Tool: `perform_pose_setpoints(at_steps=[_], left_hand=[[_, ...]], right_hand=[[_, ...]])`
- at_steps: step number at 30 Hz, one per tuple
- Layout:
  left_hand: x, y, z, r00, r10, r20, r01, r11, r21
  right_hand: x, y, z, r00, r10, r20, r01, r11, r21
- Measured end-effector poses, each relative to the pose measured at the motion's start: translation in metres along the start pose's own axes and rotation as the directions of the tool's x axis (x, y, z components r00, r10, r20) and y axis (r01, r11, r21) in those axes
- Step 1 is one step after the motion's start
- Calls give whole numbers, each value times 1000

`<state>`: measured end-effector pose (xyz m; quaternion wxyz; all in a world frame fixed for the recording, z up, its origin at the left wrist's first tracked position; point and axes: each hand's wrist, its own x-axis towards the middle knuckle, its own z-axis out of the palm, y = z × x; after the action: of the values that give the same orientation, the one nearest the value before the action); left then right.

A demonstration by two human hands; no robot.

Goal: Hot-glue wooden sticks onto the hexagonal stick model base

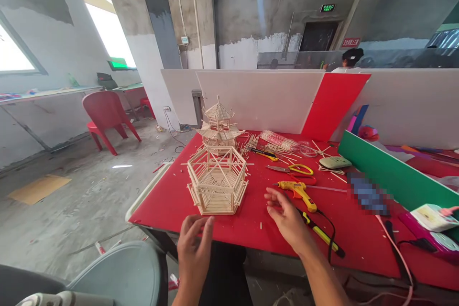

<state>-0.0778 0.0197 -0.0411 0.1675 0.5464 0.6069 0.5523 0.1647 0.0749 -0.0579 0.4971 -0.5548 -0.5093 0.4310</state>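
Observation:
A hexagonal cage of thin wooden sticks (217,180) stands on the red table (172,201). Behind it rises a stick pagoda tower (218,126). My left hand (193,244) hovers at the table's near edge, just in front of the cage, fingers curled loosely with nothing in them. My right hand (285,217) hangs over the table to the right of the cage, fingers spread and empty. A yellow glue gun (297,192) lies just beyond my right hand.
Yellow-handled scissors (292,169), a yellow utility knife (264,154), a yellow-black tool (321,234) and loose sticks (278,142) lie on the table. A green board (387,172), white and red boards (287,100), a red chair (107,117) and a grey chair (125,272) stand around.

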Motion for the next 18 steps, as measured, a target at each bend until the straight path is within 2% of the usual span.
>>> perform_pose_setpoints(at_steps=[1,3,4,6,8,10,13,18], left_hand=[[3,-3,-2,995,-50,-84,46,998,-49],[11,-10,-4,958,-228,-177,191,960,-204],[16,-13,-5,926,-334,-173,271,912,-309],[26,-18,-6,852,-512,-106,388,755,-529],[36,-21,-5,793,-608,-28,435,598,-673],[43,-23,-2,747,-665,11,462,507,-728],[52,-26,3,707,-706,30,475,443,-761],[60,-34,10,735,-674,79,473,426,-771]], right_hand=[[10,8,7,998,27,-56,-21,994,105],[31,20,22,996,52,-68,-40,987,156],[41,25,29,996,59,-67,-47,985,166],[59,31,42,996,70,-63,-58,983,173],[75,35,53,995,79,-61,-67,982,176],[87,38,63,995,81,-55,-70,982,173],[97,41,76,997,66,-38,-59,986,158],[95,50,89,998,45,-37,-40,992,123]])
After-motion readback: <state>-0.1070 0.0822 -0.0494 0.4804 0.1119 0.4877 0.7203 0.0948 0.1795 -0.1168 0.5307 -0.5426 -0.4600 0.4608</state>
